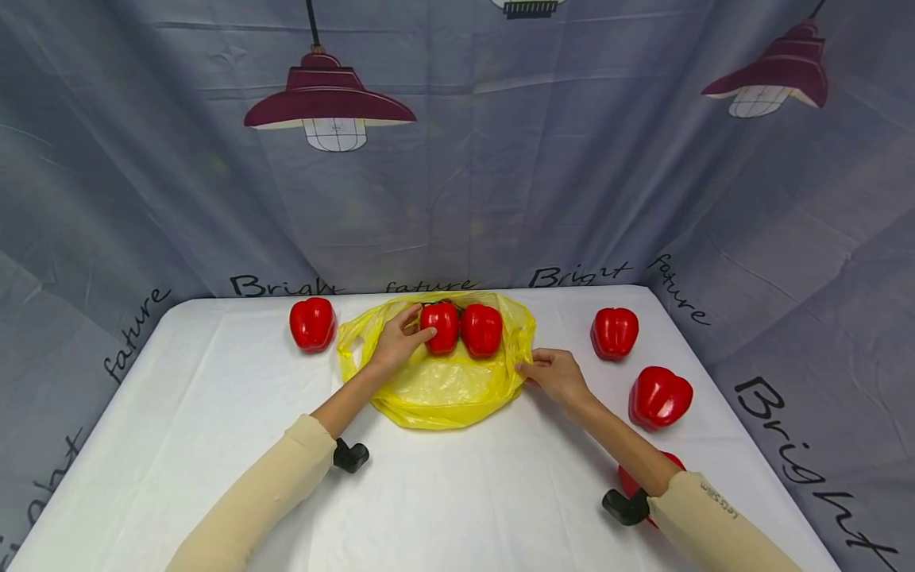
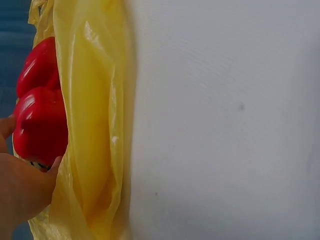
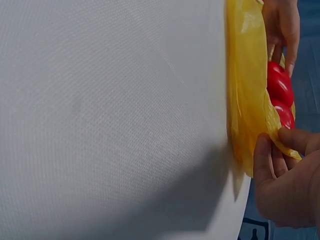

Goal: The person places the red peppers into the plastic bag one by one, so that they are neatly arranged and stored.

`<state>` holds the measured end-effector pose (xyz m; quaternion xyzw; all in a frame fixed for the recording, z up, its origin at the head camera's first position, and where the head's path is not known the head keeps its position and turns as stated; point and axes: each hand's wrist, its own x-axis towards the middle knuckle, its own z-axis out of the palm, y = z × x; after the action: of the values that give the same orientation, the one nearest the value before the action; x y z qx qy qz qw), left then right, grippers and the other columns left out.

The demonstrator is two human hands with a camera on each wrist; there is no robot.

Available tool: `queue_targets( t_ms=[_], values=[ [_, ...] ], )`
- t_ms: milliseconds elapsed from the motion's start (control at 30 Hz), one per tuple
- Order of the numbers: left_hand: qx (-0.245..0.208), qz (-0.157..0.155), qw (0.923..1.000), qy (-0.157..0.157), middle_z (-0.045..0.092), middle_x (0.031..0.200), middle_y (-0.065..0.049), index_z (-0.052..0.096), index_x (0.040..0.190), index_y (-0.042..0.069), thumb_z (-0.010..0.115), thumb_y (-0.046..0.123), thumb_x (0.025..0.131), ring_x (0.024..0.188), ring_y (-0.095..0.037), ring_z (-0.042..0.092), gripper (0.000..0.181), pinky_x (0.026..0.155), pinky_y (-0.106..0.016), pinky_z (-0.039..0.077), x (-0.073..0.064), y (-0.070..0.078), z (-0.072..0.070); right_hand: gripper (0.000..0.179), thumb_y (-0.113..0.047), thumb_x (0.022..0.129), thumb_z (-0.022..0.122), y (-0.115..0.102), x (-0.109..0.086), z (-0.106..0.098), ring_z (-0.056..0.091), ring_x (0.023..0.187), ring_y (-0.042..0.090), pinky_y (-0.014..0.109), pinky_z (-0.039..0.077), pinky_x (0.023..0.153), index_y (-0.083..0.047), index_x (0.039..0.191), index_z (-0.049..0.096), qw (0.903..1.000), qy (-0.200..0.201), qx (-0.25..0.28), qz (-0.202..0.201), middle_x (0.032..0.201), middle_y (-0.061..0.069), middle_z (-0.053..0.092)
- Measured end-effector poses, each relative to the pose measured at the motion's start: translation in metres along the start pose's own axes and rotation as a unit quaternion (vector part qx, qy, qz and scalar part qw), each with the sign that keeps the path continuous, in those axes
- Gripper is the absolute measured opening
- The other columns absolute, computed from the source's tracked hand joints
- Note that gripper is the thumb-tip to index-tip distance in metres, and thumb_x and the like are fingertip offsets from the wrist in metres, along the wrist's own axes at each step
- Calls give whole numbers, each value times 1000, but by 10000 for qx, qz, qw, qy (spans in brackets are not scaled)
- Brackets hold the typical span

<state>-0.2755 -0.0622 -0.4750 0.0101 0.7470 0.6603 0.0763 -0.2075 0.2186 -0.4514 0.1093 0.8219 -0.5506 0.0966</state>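
A yellow plastic bag (image 1: 450, 389) lies on the table with its mouth spread wide. Two red bell peppers sit side by side inside it, a left one (image 1: 441, 327) and a right one (image 1: 482, 330). My left hand (image 1: 395, 342) reaches in over the bag's left side and holds the left pepper between thumb and fingers; the left wrist view shows that pepper (image 2: 40, 125) beside the thumb. At the bag's right rim, my right hand (image 1: 561, 376) pinches the plastic, and the right wrist view shows the bag's edge (image 3: 272, 122) between thumb and fingers.
One bell pepper (image 1: 312, 324) stands left of the bag. To the right are another pepper (image 1: 615, 334) and a larger-looking one (image 1: 661, 398). A further pepper (image 1: 627, 483) is partly hidden under my right forearm. A grey printed curtain (image 1: 457, 199) hangs behind the white table (image 1: 457, 508).
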Motion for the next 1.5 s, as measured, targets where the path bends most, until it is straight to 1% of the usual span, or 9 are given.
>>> queue_targets(
  t_ms=[200, 433, 600, 800, 933, 1067, 1167, 1367, 1500],
  values=[
    [161, 143, 9997, -96, 40, 154, -15, 42, 152, 8, 72, 14, 94, 137, -35, 42, 65, 106, -44, 43, -10, 8, -10, 31, -10, 94, 69, -1, 0, 0, 66, 83, 15, 37, 57, 87, 9, 119, 67, 9999, -66, 129, -67, 98, 13, 73],
    [264, 353, 9990, -34, 42, 153, -10, 42, 152, 10, 71, 15, 95, 138, -29, 42, 64, 105, -41, 45, -18, 18, -29, 32, -12, 95, 70, -2, 0, 0, 66, 86, 20, 36, 57, 88, 7, 121, 66, 9999, -50, 106, 25, 99, 13, 73],
    [362, 608, 9974, 105, 41, 153, -12, 39, 153, 9, 69, 15, 97, 138, -30, 42, 64, 105, -41, 45, -25, 26, -49, 33, -15, 95, 70, -3, -1, 0, 66, 91, 25, 36, 57, 89, 5, 121, 67, 9999, -30, 40, 106, 99, 12, 73],
    [527, 828, 9945, 376, 41, 153, -13, 39, 153, 6, 68, 16, 97, 138, -30, 42, 63, 108, -43, 42, -30, 34, -78, 34, -14, 95, 69, -4, -1, 0, 66, 88, 21, 37, 56, 89, 7, 122, 66, 9999, -41, 106, 99, 100, 13, 73],
    [540, 953, 9924, 552, 39, 154, -16, 37, 153, 4, 68, 15, 97, 140, -30, 39, 66, 112, -44, 36, -32, 35, -99, 34, -13, 95, 69, -4, -2, -1, 66, 87, 19, 37, 56, 90, 7, 123, 65, 9997, -82, 195, 94, 102, 14, 72],
    [718, 905, 9901, 796, 39, 154, -16, 36, 154, 4, 68, 15, 97, 141, -29, 38, 67, 115, -43, 32, -34, 34, -119, 35, -14, 96, 69, -4, -2, -1, 66, 89, 21, 37, 56, 90, 7, 123, 65, 9998, -92, 177, 94, 103, 14, 72],
    [875, 755, 9885, 978, 38, 155, -14, 35, 155, 5, 68, 17, 98, 141, -28, 38, 67, 114, -43, 34, -37, 34, -131, 34, -15, 95, 69, -4, -2, -1, 67, 90, 22, 36, 56, 89, 6, 123, 66, 9998, -63, 161, 130, 103, 14, 72],
    [834, 537, 9861, 1335, 35, 157, -14, 30, 157, 6, 64, 17, 99, 143, -28, 34, 68, 114, -44, 32, -42, 33, -151, 34, -15, 95, 69, -3, -1, -1, 67, 88, 21, 35, 56, 88, 5, 122, 66, 9998, -40, 131, 139, 102, 13, 72],
    [695, 388, 9848, 1543, 33, 158, -13, 29, 157, 7, 65, 16, 99, 145, -27, 31, 69, 115, -41, 31, -41, 32, -162, 32, -14, 95, 70, -4, -1, -1, 67, 88, 22, 34, 57, 87, 5, 121, 67, 9998, -10, 115, 130, 101, 12, 73]
  ],
)
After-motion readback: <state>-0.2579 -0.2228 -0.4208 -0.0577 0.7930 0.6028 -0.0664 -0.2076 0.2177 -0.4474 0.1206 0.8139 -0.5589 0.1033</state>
